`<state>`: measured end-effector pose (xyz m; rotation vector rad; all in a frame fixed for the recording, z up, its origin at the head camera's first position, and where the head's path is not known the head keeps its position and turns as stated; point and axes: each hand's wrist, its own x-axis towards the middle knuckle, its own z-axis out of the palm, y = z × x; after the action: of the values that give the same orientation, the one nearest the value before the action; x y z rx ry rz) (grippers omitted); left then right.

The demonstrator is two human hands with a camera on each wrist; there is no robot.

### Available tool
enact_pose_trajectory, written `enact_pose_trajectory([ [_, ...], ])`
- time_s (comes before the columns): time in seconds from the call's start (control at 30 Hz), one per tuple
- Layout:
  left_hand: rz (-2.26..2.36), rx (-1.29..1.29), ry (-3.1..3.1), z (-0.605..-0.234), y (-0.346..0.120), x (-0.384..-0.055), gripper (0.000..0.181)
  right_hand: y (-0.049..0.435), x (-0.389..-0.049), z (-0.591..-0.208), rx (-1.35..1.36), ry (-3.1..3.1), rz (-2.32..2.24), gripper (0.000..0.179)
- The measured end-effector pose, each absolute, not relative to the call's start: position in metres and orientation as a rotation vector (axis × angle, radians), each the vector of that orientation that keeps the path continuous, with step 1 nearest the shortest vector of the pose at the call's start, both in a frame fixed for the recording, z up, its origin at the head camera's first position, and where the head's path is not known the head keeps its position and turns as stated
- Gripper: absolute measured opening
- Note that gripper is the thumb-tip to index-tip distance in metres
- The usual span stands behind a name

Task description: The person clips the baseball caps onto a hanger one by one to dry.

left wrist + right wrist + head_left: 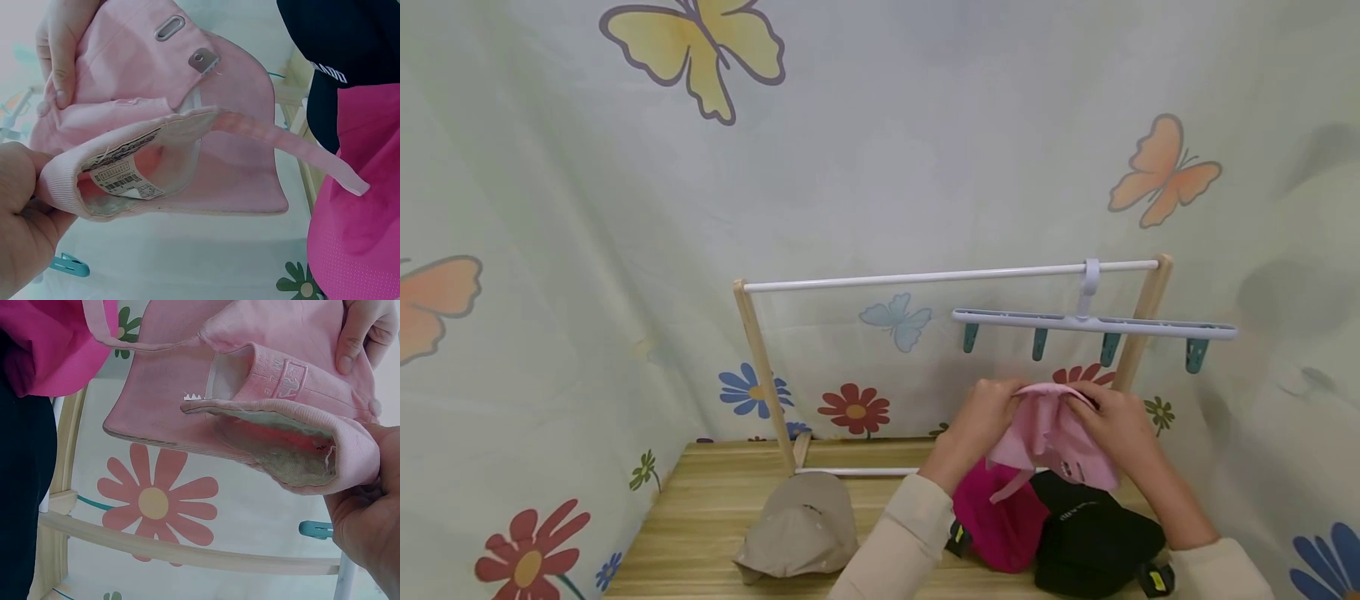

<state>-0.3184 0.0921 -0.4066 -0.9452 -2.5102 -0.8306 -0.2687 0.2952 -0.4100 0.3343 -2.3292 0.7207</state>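
Note:
Between my hands, in the head view, a light pink baseball cap (pixel 1048 429) is held up by its top edge. My left hand (pixel 981 417) pinches one side of it, my right hand (pixel 1116 425) the other. Up close in the left wrist view, the cap's back strap (pixel 294 147) dangles free, with a metal buckle (pixel 204 60) on the other strap end. A printed label (pixel 122 178) shows inside the band. Just above the hands hangs a pale clip hanger (pixel 1022 322) with several teal clips (pixel 1039 343).
Below the hands, a magenta cap (pixel 1003 521) and a black cap (pixel 1093 533) lie together on the wood-grain table (pixel 700 508). A beige cap (pixel 805 521) sits further left. The hanger hooks over the white rail (pixel 910 278) of a wooden-ended rack (pixel 762 367), before a flowered curtain.

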Motion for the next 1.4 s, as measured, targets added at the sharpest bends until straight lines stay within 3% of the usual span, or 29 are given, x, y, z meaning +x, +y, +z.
enact_pose_trajectory([
  [0.8, -0.800, -1.034, -2.511, -0.412, 0.096, -0.344, 0.028, 0.302, -0.286, -0.416, 0.335, -2.384, 0.675, 0.022],
  [1.4, -1.176, -0.914, -2.540, -0.418, 0.097, -0.382, 0.026, 0.299, -0.289, -0.422, 0.358, -2.413, 0.696, 0.018],
])
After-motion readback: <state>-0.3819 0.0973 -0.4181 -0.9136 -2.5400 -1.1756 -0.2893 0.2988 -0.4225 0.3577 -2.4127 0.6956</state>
